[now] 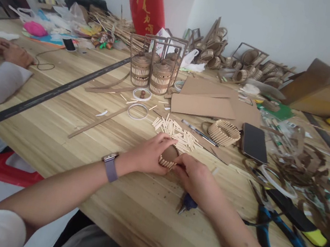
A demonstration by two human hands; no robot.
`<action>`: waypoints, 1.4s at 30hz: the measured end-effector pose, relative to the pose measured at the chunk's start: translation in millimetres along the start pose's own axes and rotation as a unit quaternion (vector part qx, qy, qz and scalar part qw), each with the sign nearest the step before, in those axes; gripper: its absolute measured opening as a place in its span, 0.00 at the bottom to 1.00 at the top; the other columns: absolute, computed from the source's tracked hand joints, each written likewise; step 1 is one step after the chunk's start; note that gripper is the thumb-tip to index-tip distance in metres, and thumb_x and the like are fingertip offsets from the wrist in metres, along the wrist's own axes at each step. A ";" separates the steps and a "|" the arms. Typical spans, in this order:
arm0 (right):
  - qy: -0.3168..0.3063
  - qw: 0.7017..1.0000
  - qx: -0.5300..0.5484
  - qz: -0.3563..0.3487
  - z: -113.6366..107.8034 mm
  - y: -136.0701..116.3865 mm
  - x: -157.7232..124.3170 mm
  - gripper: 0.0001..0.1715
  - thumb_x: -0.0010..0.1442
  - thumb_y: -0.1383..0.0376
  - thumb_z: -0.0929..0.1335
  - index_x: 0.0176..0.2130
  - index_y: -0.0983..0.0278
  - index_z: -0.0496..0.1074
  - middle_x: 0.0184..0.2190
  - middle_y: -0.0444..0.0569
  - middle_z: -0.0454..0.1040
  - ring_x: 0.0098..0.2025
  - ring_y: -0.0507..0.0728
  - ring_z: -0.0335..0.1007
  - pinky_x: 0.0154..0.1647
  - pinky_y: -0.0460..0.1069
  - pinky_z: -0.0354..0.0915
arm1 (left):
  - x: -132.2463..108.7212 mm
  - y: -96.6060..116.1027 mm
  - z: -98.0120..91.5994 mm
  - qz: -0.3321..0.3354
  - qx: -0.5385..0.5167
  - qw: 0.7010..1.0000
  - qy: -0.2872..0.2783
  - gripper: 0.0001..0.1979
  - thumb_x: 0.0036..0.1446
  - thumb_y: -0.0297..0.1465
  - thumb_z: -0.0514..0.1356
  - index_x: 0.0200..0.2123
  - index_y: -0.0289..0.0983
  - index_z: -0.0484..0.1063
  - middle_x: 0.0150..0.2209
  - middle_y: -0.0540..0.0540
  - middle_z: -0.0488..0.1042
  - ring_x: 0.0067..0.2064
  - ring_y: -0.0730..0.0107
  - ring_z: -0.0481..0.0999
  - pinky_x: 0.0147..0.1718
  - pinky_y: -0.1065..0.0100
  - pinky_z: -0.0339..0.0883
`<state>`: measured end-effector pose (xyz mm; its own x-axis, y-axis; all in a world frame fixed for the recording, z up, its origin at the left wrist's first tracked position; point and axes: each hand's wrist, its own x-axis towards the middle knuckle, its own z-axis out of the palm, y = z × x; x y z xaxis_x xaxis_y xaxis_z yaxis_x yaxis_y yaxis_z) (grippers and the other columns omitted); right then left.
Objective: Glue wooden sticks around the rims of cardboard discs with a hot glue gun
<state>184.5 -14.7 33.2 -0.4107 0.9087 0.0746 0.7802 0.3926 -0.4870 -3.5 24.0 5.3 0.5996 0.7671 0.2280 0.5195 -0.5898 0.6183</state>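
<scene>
Near the middle of the table, my left hand [152,154] is closed round the left side of a small round basket [168,153] with a brown inside and short pale sticks along its wall. The fingertips of my right hand [195,177] are pinched together at the basket's right edge; whatever lies between them is too small to make out. Just beyond my hands is a pile of short pale sticks [181,137]. A dark blue tool with a metal tip [187,203] lies partly under my right hand.
Pliers [266,214] and a phone [255,143] lie at the right, near tangled brown strips. A stick ring [224,132], cardboard [204,106] and lidded baskets [161,76] stand farther back. Another person's hands [18,54] rest at the left.
</scene>
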 end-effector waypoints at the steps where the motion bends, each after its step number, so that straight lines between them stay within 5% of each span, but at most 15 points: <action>1: -0.002 1.000 -0.003 -0.001 0.2 0.0 -0.2 0.06 0.58 0.72 0.65 0.34 0.62 0.69 0.31 0.47 0.77 0.32 0.55 0.74 0.33 0.47 0.64 | -0.1 0.2 0.0 0.000 0.000 1.000 0.000 0.42 0.41 0.30 0.68 0.60 0.39 0.57 0.56 0.38 0.60 0.58 0.50 0.65 0.56 0.52 0.64; 17: -0.024 0.999 -0.035 -0.014 -2.1 -3.0 -1.5 0.05 0.60 0.72 0.65 0.36 0.64 0.70 0.33 0.49 0.77 0.33 0.56 0.73 0.34 0.47 0.63 | -1.3 -2.3 -2.7 0.008 -0.040 0.999 -0.011 0.44 0.42 0.31 0.71 0.61 0.41 0.56 0.59 0.37 0.57 0.62 0.49 0.61 0.60 0.50 0.59; 24: -0.007 1.000 -0.012 -0.013 -17.8 -7.3 -4.2 0.15 0.60 0.66 0.66 0.48 0.64 0.70 0.34 0.49 0.78 0.31 0.56 0.73 0.30 0.47 0.62 | -0.7 -6.0 -5.0 0.035 -0.054 0.998 -0.019 0.43 0.46 0.30 0.69 0.62 0.43 0.53 0.61 0.38 0.55 0.64 0.51 0.58 0.62 0.49 0.55; 35: 0.045 0.997 -0.051 0.022 -47.5 8.8 -19.5 0.11 0.62 0.59 0.63 0.37 0.60 0.72 0.26 0.46 0.75 0.25 0.54 0.69 0.26 0.47 0.59 | -3.7 3.1 -3.2 0.030 -0.010 0.998 0.051 0.58 0.39 0.34 0.75 0.67 0.47 0.42 0.62 0.37 0.53 0.64 0.45 0.55 0.62 0.45 0.54; 42: -0.052 0.989 -0.066 0.122 -69.1 41.1 -58.3 0.17 0.60 0.52 0.63 0.26 0.59 0.68 0.20 0.46 0.71 0.21 0.55 0.65 0.22 0.48 0.59 | -5.0 5.0 0.2 0.020 0.026 0.997 0.069 0.59 0.39 0.34 0.75 0.67 0.46 0.41 0.62 0.36 0.52 0.64 0.46 0.56 0.61 0.47 0.56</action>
<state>273.2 -41.8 69.0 -0.2436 0.9619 -0.1238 0.9141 0.1850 -0.3609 -3.8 17.1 7.1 0.5337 0.7675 0.3551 0.5289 -0.6305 0.5680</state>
